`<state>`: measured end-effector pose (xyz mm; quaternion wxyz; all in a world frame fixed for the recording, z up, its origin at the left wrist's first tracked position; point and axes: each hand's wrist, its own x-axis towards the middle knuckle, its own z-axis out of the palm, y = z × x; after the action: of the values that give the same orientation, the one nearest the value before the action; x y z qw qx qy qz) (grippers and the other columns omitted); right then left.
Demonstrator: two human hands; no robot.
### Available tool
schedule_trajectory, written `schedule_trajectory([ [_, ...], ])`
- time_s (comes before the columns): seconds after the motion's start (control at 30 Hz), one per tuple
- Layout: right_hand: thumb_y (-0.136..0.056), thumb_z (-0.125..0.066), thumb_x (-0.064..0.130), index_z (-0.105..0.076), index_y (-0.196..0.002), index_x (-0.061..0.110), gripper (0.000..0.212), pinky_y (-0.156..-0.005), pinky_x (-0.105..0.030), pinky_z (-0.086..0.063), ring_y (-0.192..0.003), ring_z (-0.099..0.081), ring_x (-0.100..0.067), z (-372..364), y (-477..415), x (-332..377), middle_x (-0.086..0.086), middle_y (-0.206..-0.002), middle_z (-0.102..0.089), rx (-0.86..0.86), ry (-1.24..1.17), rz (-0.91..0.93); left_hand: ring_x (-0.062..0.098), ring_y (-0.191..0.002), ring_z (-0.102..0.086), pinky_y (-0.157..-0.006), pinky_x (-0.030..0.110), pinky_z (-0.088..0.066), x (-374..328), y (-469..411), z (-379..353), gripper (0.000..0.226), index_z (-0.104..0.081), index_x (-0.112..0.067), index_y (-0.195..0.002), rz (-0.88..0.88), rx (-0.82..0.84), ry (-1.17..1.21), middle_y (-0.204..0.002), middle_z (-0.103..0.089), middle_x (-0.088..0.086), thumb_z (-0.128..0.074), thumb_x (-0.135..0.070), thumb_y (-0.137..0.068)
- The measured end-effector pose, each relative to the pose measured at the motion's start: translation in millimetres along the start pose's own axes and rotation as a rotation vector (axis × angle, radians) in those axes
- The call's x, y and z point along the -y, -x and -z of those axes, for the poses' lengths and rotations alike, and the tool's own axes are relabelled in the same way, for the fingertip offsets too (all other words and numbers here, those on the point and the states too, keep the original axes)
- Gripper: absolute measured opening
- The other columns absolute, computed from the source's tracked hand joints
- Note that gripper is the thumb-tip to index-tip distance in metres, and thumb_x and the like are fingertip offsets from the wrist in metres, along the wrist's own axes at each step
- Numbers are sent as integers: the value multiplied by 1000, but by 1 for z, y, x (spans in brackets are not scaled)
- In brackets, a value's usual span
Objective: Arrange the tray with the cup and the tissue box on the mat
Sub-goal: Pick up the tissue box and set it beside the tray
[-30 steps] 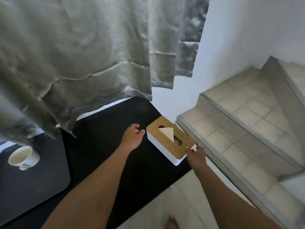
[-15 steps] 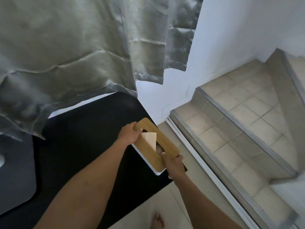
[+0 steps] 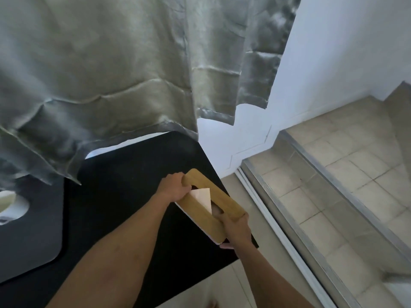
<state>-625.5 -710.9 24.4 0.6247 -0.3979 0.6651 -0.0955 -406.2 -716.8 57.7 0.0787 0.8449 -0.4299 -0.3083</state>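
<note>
The tissue box (image 3: pixel 224 202) has a wooden lid and a white base, with a pale tissue (image 3: pixel 203 196) sticking up from its slot. It sits over the right corner of the black mat (image 3: pixel 124 185). My left hand (image 3: pixel 174 187) grips the box's far end and my right hand (image 3: pixel 236 227) grips its near end. At the left edge lies the dark grey tray (image 3: pixel 33 236) on the mat, with the white cup (image 3: pixel 11 205) on it, partly cut off by the frame and the curtain.
A grey-green curtain (image 3: pixel 122 63) hangs over the mat's far side. White wall (image 3: pixel 333 52) stands behind. Tiled stair steps (image 3: pixel 333 185) with metal edging rise on the right. Pale floor tiles (image 3: pixel 222 292) lie near my feet.
Both hands closed onto the box's ends; a second ago the left hand was beside it. The view has swung right, so the tray and cup slid toward the left edge.
</note>
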Motion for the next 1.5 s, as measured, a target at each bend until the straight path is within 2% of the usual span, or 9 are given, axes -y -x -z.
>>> schedule_trajectory([
  [0.13, -77, -71, 55, 2, -150, 38, 105, -66, -46, -64, -95, -54, -27, -19, 3, 16, -9, -132, -41, 1, 57, 129, 23, -108, -61, -92, 39, -51, 26, 13, 25, 51, -50, -18, -133, 25, -94, 16, -124, -60, 6, -66, -37, -88],
  [0.23, -78, -69, 58, -12, -150, 29, 96, -71, -45, -63, -81, -53, -18, -39, 5, 36, -4, -117, -43, -28, 149, 223, 17, -97, -58, -85, 33, -48, 48, 25, 43, 55, -51, -18, -132, 67, -176, 64, -121, -61, 4, -68, -40, -85],
  [0.37, -81, -67, 48, -33, -140, 15, 76, -90, -52, -56, -104, -59, -30, -72, 6, 63, -6, -119, -53, -39, 283, 322, 13, -89, -57, -77, 29, -46, 83, 42, 54, 57, -53, -19, -130, 158, -260, 137, -106, -60, -2, -69, -43, -82],
  [0.43, -77, -68, 56, -35, -138, 16, 80, -92, -53, -54, -107, -59, -32, -89, 6, 72, -8, -123, -55, -15, 353, 352, 13, -87, -58, -75, 29, -48, 101, 49, 55, 54, -54, -19, -126, 206, -268, 154, -100, -57, -3, -69, -45, -81],
  [0.63, -62, -70, 70, -42, -131, 16, 92, -92, -52, -53, -103, -60, -30, -128, -5, 100, -5, -112, -55, 119, 561, 317, 12, -79, -60, -75, 31, -54, 146, 49, 53, 43, -58, -20, -105, 318, -258, 182, -92, -62, -3, -65, -54, -79],
  [0.8, -74, -69, 57, -42, -129, 12, 76, -94, -51, -52, -102, -59, -30, -159, -25, 129, -5, -107, -51, 161, 641, 317, 13, -82, -62, -76, 32, -56, 164, 29, 67, 41, -53, -21, -104, 363, -273, 208, -92, -61, -3, -65, -53, -81],
  [1.1, -83, -64, 47, -41, -110, 17, 47, -89, -49, -56, -87, -56, -21, -213, -68, 186, 4, -88, -48, 177, 710, 351, 17, -81, -63, -74, 33, -54, 186, -27, 99, 44, -56, -18, -112, 420, -337, 254, -89, -62, -2, -61, -51, -83],
  [1.3, -85, -61, 43, -42, -131, 13, 59, -76, -47, -60, -88, -57, -24, -247, -91, 222, -4, -107, -52, 162, 703, 394, 20, -81, -62, -74, 35, -51, 203, -68, 128, 43, -60, -16, -110, 422, -376, 236, -90, -64, 1, -59, -49, -83],
  [1.5, -84, -62, 42, -47, -129, 13, 56, -68, -47, -63, -85, -57, -24, -275, -114, 254, -5, -109, -52, 168, 696, 415, 29, -96, -66, -82, 38, -51, 217, -106, 149, 44, -62, -15, -112, 436, -405, 235, -104, -70, 8, -58, -47, -83],
])
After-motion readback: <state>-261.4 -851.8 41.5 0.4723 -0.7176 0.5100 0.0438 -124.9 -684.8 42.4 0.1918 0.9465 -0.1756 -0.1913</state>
